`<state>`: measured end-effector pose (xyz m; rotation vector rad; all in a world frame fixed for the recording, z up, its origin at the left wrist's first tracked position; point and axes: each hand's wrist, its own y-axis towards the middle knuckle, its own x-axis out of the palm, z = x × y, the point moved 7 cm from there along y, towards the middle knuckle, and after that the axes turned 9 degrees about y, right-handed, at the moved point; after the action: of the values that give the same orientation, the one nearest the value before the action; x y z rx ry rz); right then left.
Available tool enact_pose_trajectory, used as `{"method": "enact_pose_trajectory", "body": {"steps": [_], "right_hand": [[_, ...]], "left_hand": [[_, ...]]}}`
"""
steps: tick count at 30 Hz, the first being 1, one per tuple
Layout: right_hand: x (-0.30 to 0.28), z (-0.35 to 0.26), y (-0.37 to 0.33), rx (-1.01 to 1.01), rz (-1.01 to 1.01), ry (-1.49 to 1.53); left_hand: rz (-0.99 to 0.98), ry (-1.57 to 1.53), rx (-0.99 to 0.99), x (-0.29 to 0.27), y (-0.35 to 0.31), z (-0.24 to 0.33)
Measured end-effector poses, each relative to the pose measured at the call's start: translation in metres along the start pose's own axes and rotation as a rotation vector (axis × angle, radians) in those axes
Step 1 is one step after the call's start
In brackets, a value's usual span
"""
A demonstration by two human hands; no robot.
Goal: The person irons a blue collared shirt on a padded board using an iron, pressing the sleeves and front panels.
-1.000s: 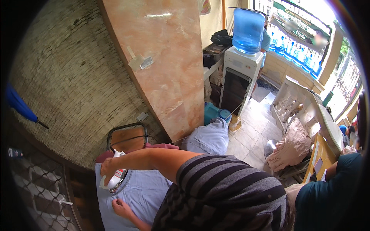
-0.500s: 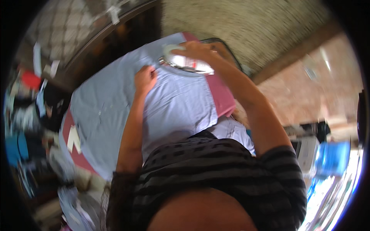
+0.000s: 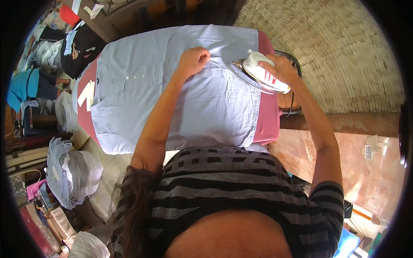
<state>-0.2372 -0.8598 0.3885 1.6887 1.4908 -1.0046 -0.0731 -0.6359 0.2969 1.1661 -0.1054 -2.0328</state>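
A light blue-grey buttoned shirt (image 3: 146,99) lies spread over a maroon-covered ironing board (image 3: 269,124). My right hand (image 3: 279,69) is wrapped round the handle of a white clothes iron (image 3: 262,71), palm above it. The iron rests near the shirt's right edge, its nose pointing left and its heel over the maroon cover. To the left of the iron, my left hand (image 3: 193,61) is closed, fingertips pinching the shirt where a small fold runs toward the iron. Several small buttons (image 3: 135,77) show on the shirt's left part.
A woven mat wall (image 3: 322,51) rises beyond the board's right end. Off to the left, another person (image 3: 26,88) in a teal top is partly visible. Bundled clothes in clear plastic (image 3: 73,172) stand at lower left. Cream strips (image 3: 87,95) lie on the board's left end.
My view has turned, so the board and both hands now appear farther right. The iron remains in my right hand at the shirt's right side, and my left hand stays on the cloth.
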Motion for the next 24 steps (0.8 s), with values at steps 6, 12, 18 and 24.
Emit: {"method": "enact_pose_trajectory", "body": {"steps": [6,12,18,24], "right_hand": [[0.008,-0.015,0.033,-0.096,-0.01,-0.023],[0.013,-0.032,0.069,-0.103,-0.009,-0.031],[0.024,-0.032,0.064,0.068,0.001,0.05],[0.017,-0.025,0.052,0.156,0.017,0.062]], "left_hand": [[-0.038,-0.106,-0.009,0.004,0.006,-0.007],[0.026,0.15,-0.035,0.0,-0.004,0.007],[0.18,0.182,-0.027,-0.016,-0.016,0.013],[0.14,0.148,0.206,0.003,-0.05,0.063]]}}
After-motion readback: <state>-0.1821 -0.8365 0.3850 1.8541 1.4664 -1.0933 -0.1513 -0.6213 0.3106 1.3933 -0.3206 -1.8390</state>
